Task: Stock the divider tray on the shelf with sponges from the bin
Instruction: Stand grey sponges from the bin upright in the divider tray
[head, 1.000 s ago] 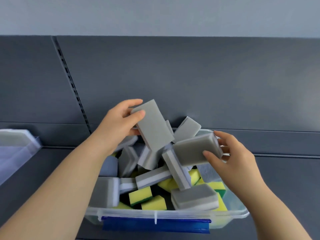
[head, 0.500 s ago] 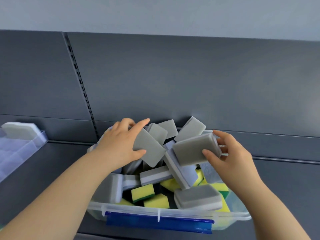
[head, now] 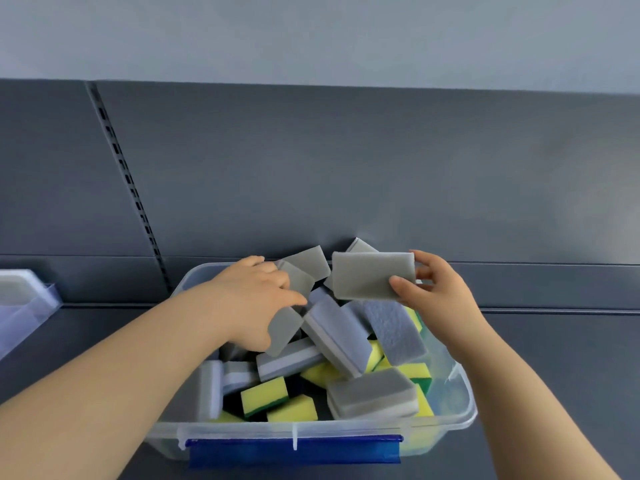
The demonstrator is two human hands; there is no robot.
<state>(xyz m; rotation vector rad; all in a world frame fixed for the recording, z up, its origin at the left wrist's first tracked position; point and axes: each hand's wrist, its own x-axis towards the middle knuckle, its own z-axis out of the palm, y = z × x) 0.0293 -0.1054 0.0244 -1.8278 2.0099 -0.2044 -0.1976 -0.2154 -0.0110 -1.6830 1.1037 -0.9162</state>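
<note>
A clear plastic bin (head: 460,420) with a blue front clasp sits on the dark shelf, piled with several grey sponges and yellow-green sponges (head: 265,394). My right hand (head: 434,292) holds one grey sponge (head: 372,277) lifted above the pile at the bin's back right. My left hand (head: 252,299) reaches down into the pile and grips another grey sponge (head: 284,332) between thumb and fingers. The clear divider tray (head: 24,306) shows at the far left edge, with a grey sponge in it.
The dark grey shelf back panel (head: 346,174) with a slotted upright (head: 128,181) rises right behind the bin. Bare shelf surface (head: 561,358) lies to the right of the bin and between bin and tray.
My left hand sank from above the pile down into the bin with its grey sponge. My right hand raised its sponge slightly and turned it flatter. The view tilted upward.
</note>
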